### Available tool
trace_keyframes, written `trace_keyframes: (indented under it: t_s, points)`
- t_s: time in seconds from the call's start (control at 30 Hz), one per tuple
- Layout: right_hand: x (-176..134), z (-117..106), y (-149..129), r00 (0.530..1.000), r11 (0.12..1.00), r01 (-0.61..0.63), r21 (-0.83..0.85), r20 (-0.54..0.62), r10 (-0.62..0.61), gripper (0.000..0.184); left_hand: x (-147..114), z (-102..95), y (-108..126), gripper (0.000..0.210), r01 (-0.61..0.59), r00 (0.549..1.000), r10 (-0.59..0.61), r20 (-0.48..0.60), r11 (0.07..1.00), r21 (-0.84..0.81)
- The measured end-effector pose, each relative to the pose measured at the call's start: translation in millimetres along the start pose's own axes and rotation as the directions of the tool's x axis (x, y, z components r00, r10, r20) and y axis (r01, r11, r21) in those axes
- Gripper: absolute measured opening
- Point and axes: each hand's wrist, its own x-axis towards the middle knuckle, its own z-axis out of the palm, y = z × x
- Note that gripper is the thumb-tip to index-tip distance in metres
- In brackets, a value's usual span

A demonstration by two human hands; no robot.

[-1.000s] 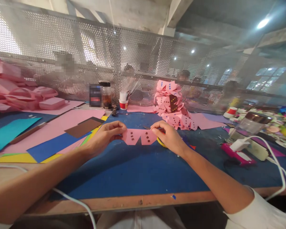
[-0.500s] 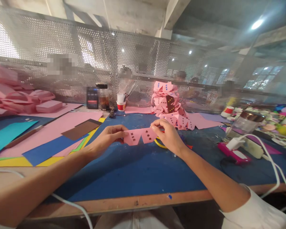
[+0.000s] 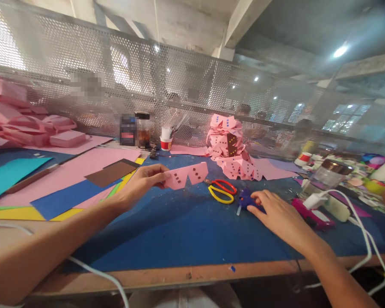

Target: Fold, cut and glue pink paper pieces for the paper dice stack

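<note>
My left hand (image 3: 150,177) pinches a pink paper piece (image 3: 179,179) at its left end, above the table. The piece has a V-shaped notch in its lower edge and small dark squares on both halves. On the blue mat, my right hand (image 3: 272,211) has its thumb and fingers around the back part of a dark blue glue gun (image 3: 244,199), from which a pale translucent stick pokes. Part of the gun is hidden by the fingers. Just left of it lie scissors (image 3: 223,191) with one red and one yellow handle loop.
Behind the scissors rises a pile of notched pink pieces (image 3: 226,139). Coloured paper sheets (image 3: 112,171) and pink paper forms (image 3: 25,124) lie left. A lidded jar (image 3: 327,177), a magenta power strip (image 3: 312,214) and white cables (image 3: 367,222) are on the right. A perforated metal screen (image 3: 179,81) stands behind.
My right hand has let go of the pink paper's right end and moved right, down to the glue gun. The left hand still holds the paper, now tilted up at its right end.
</note>
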Motion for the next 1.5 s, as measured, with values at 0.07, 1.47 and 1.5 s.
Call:
trace_keyframes:
  t_s: [0.07,1.47,1.5]
  points:
    - [-9,9,6,0.999,0.998,-0.043,-0.049,0.028,0.044,0.026,0,0.1,1,0.021,0.005,1.0,-0.005,-0.005,1.0,0.001]
    - [21,-9,-129,0.988,0.673,0.149,0.725,-0.135,-0.073,0.017,-1,4.2,-1,0.027,0.058,0.998,-0.06,-0.032,0.997,-0.057]
    - [21,-7,-128,0.987,0.678,0.162,0.717,-0.136,-0.091,0.017,-1,3.7,-2,0.026,0.057,0.998,-0.059,-0.029,0.997,-0.054]
